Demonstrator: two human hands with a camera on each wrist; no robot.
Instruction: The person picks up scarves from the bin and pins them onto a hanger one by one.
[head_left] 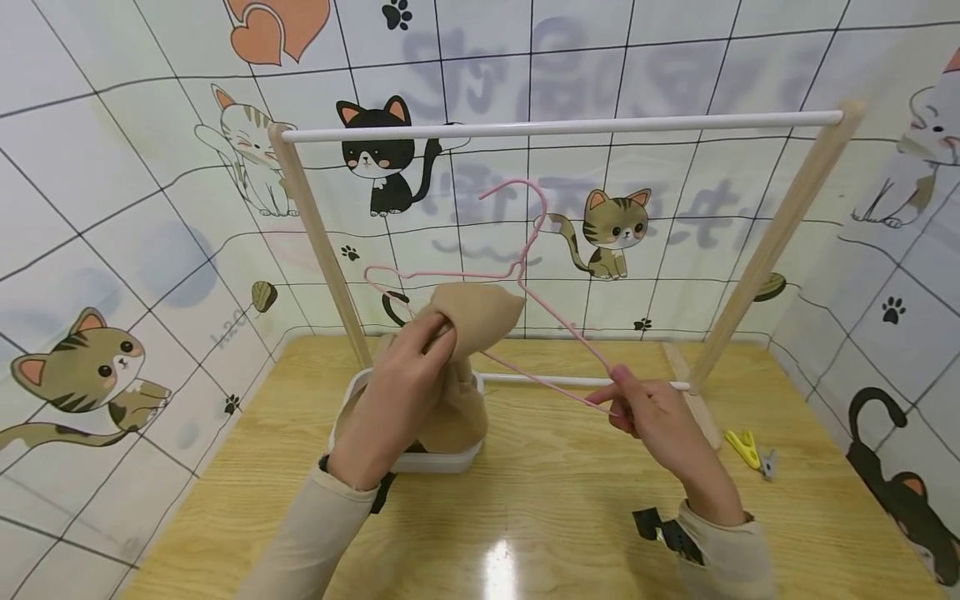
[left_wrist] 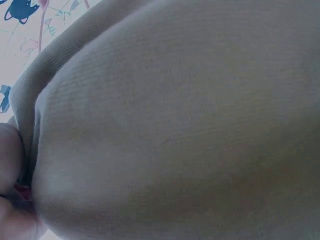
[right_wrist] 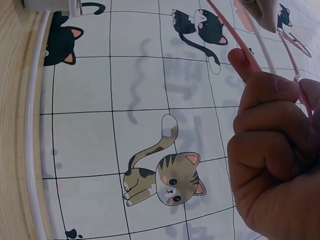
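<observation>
A piece of tan knit cloth (head_left: pixel 482 315), perhaps a garment, hangs from my left hand (head_left: pixel 401 387), which pinches it near its upper end. Its lower part trails into a white plastic bin (head_left: pixel 450 463). In the left wrist view the fabric (left_wrist: pixel 170 120) fills most of the picture, with fingertips (left_wrist: pixel 11 160) at the left edge. My right hand (head_left: pixel 660 421) grips a pink wire hanger (head_left: pixel 570 327) by its right corner, hook upward. The hanger's left arm passes behind the raised cloth. Curled fingers (right_wrist: pixel 265 135) hold the pink wire in the right wrist view.
A wooden rack with a white top rail (head_left: pixel 562 127) stands behind the hands, its lower rail (head_left: pixel 525 379) near the table (head_left: pixel 570 500). On the right lie a yellow clothespin (head_left: pixel 742 448) and a grey clothespin (head_left: pixel 768 464). A cat-patterned tile backdrop surrounds the table.
</observation>
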